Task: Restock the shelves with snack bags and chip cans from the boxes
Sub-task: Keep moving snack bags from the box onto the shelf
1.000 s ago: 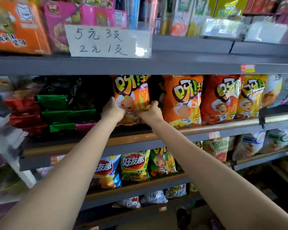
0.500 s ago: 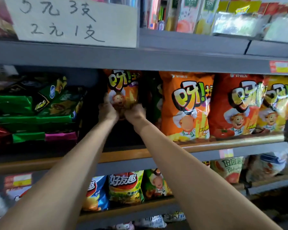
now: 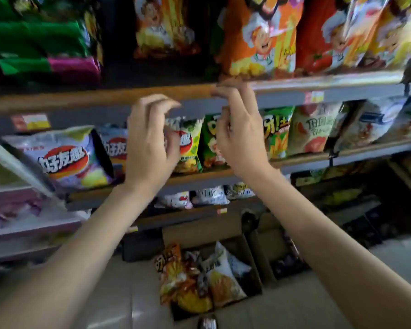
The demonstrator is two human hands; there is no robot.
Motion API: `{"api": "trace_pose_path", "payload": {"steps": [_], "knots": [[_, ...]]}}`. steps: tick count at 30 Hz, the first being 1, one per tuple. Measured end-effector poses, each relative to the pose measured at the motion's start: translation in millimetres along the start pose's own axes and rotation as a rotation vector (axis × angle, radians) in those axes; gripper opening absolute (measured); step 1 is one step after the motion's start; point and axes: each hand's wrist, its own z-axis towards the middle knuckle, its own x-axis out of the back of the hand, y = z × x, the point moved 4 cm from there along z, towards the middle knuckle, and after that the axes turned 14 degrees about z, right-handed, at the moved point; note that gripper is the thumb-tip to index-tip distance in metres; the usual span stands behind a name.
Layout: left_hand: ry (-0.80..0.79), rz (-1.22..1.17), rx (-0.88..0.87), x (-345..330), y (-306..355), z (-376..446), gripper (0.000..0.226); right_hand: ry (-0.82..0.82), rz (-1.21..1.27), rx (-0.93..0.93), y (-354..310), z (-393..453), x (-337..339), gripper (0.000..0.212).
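My left hand (image 3: 150,141) and my right hand (image 3: 239,129) hang in the air in front of the shelf edge (image 3: 105,96), fingers loosely curled, holding nothing. Above them an orange snack bag (image 3: 161,27) stands alone on the upper shelf, apart from both hands. To its right stand more orange and red bags (image 3: 259,39). On the floor below, an open cardboard box (image 3: 199,233) holds several snack bags (image 3: 195,281).
Green and pink packs (image 3: 38,43) are stacked at the upper left. The lower shelf carries white, green and yellow chip bags (image 3: 67,157). A second box (image 3: 271,248) stands to the right of the first. A pale rack (image 3: 22,224) juts out at the left.
Both hands have let go of the orange bag, which stays on the upper shelf, and pulled back and down. The view has tilted down, bringing the floor box into sight.
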Motion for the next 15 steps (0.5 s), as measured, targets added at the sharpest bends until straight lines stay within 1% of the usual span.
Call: {"api": "trace_pose_path", "payload": {"steps": [1,2,3,4,6,8,11,13,15], "knots": [[-0.093,-0.003,-0.037,-10,6,-42,0.033,-0.022,-0.037,-0.028,16,-40,2,0.033],[-0.211,-0.008,-0.048,-25,7,-86,0.031,-0.065,-0.075,-0.107,37,-82,0,0.030],[-0.341,0.003,-0.027,-41,6,-132,0.030,-0.142,-0.111,-0.234,61,-128,-8,0.029],[-0.478,0.026,0.005,-57,2,-177,0.031,-0.252,-0.151,-0.389,88,-178,-19,0.030],[-0.744,0.081,0.082,-88,-7,-262,0.036,-0.507,-0.239,-0.705,135,-280,-41,0.039],[-0.947,0.156,0.172,-116,-21,-329,0.037,-0.681,-0.319,-0.912,178,-363,-56,0.044],[-1.123,0.217,0.209,-154,-33,-409,0.044,-0.828,-0.359,-1.083,240,-458,-77,0.050],[-1.189,0.211,0.229,-178,-37,-456,0.041,-0.912,-0.356,-1.188,278,-510,-91,0.053],[-1.224,0.202,0.244,-200,-41,-496,0.039,-0.933,-0.333,-1.286,312,-550,-103,0.055]]}}
